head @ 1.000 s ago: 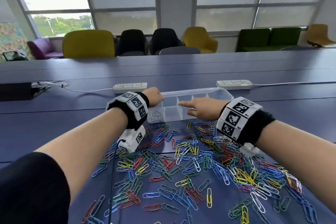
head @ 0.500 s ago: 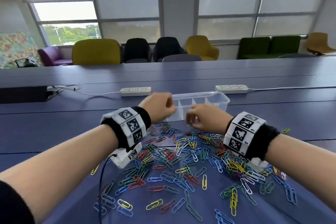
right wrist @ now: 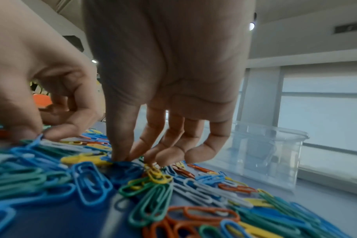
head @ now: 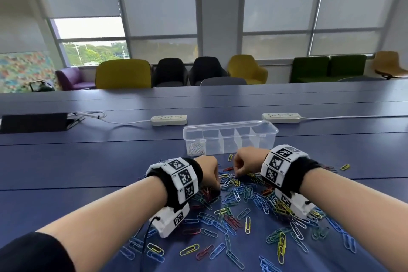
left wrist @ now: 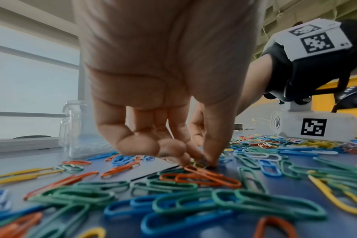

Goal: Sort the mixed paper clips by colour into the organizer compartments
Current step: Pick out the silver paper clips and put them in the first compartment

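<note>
A clear organizer (head: 268,127) with several compartments stands past the clip pile; its leftmost compartment holds white clips (head: 196,148). Mixed paper clips (head: 231,207) in blue, green, orange, yellow and white cover the table in front of it. My left hand (head: 217,185) has its curled fingertips down in the pile and pinches a clip (left wrist: 197,163) whose colour I cannot tell. An orange clip (left wrist: 212,176) lies just before them. My right hand (head: 237,174) is close beside it, with thumb and forefinger meeting on a blue clip (right wrist: 126,164) next to a yellow clip (right wrist: 156,174).
Two white power strips (head: 169,119) (head: 281,117) lie beyond the organizer, and a black device (head: 33,122) sits far left. The blue table (head: 88,161) shows bare to the left of the pile. Chairs line the far side.
Both hands have drawn back from the organizer and come down onto the clip pile, side by side. The head view has tilted up.
</note>
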The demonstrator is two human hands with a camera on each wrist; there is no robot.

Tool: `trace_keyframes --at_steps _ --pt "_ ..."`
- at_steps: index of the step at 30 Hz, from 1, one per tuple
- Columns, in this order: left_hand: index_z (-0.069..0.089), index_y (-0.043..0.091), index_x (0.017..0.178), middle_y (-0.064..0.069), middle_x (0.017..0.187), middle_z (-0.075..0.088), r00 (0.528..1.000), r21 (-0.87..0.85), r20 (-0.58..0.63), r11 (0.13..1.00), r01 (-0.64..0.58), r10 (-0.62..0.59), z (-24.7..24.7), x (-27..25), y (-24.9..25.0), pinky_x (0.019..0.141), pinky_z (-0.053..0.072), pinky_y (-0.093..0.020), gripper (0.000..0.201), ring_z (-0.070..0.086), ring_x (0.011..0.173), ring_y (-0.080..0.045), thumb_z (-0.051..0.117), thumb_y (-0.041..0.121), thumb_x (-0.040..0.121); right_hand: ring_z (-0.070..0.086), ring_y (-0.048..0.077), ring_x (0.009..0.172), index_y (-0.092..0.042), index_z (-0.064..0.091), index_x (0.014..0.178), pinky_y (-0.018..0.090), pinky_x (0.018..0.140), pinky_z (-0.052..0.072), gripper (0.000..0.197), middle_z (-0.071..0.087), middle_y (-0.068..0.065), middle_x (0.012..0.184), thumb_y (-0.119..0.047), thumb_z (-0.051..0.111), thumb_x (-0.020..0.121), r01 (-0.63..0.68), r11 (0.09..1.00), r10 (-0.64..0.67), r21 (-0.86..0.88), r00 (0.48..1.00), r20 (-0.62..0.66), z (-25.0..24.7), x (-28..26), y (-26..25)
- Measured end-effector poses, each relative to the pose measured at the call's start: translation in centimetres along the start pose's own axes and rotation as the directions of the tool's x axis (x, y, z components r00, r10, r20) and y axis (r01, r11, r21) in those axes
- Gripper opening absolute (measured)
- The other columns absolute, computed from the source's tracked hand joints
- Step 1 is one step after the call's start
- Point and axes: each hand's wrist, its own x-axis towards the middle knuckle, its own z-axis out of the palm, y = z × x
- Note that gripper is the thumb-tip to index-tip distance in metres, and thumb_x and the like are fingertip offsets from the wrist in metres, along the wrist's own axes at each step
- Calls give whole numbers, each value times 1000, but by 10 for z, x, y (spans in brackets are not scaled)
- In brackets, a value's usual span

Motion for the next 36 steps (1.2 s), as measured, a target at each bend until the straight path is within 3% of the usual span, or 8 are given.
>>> trace_keyframes --at_steps 8,15,18,20,24,31,33,36 --pt "67 3 106 -10 107 67 999 -29 32 1000 -12 13 -6 -4 -2 70 46 -22 25 54 75 -12 63 17 87 45 8 62 -20 57 67 24 67 39 20 53 -6 67 -20 61 86 -33 999 30 28 994 101 0 -3 9" --pt "59 10 116 1 81 60 993 -257 115 965 54 -25 -14 -11 -14 63 50 -19 38 57 69 -14 72 16 81 44 7 62 -22 45 69 18 58 35 24 48 -7 69 -13 59 87 11 1000 -10 30 1000 -24 -8 -14 10" --pt "60 11 115 4 76 60 990 -255 140 965 61 -25 -16 -15 -19 73 51 -27 42 60 78 -19 76 16 76 47 14 71 -18 52 95 16 60 36 11 48 -7 74 -10 55 89 47 992 -43 121 998 -39 -11 -22 8" --pt "61 9 116 3 75 61 989 -261 148 964 54 -15 -18 -16 -23 72 51 -26 39 60 75 -19 74 14 79 46 13 66 -21 48 123 17 60 38 33 50 -4 74 -8 48 92 56 980 -61 192 998 20 -11 -26 7" --pt "60 10 118 -1 73 56 988 -349 156 935 62 -7 -21 -19 -25 65 52 -19 26 54 64 -11 59 13 91 39 11 54 -17 56 121 18 52 39 33 45 -2 65 -7 37 96 21 977 -42 213 995 94 -10 -29 4" --pt "36 11 69 -4 63 33 966 -843 256 478 244 -41 -14 -20 -12 52 34 -24 27 33 52 -13 27 -4 90 35 8 52 -17 47 85 15 44 29 20 39 -1 69 -10 34 98 63 985 -78 163 993 87 0 -28 -4" --pt "28 15 66 -3 61 28 966 -814 248 524 251 -78 -15 -17 -6 49 23 -22 28 25 47 -11 24 -3 88 34 4 45 -17 53 98 12 43 28 14 37 -3 64 -11 41 97 120 973 -144 198 983 114 -1 -30 -6" --pt "36 10 68 -5 61 29 974 -571 186 793 212 -127 -12 -7 2 48 21 -21 22 26 48 -15 33 0 87 43 20 52 -33 63 97 27 57 41 16 45 13 62 -21 63 87 214 958 -254 192 942 220 2 -33 -7"
